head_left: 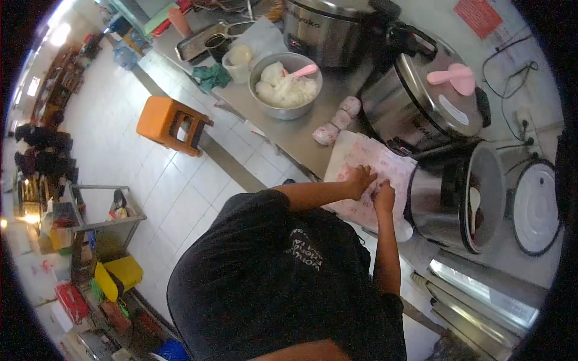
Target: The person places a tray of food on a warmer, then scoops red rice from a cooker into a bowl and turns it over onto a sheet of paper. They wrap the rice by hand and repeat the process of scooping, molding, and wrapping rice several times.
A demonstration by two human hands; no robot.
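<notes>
Both of my hands are close together over pink-printed wrapping paper (391, 157) spread on the counter. My left hand (360, 182) has its fingers bent and closed on the paper. Just beside it, my right hand (384, 197) is also closed, its fingertips at the paper. What lies under the fingers is hidden. Beyond the paper sits a short row of wrapped bundles (338, 121) in the same print. A metal bowl (283, 113) farther back holds white rice (294, 90) and a pink rice paddle (304, 71).
An open cooker (435, 195) with a pale spoon (475, 207) stands right of the paper; its round lid (536, 207) lies beyond. A closed cooker (397, 99) carries a pink paddle (454, 78). Another cooker (328, 33) is behind. An orange stool (159, 123) stands on the floor.
</notes>
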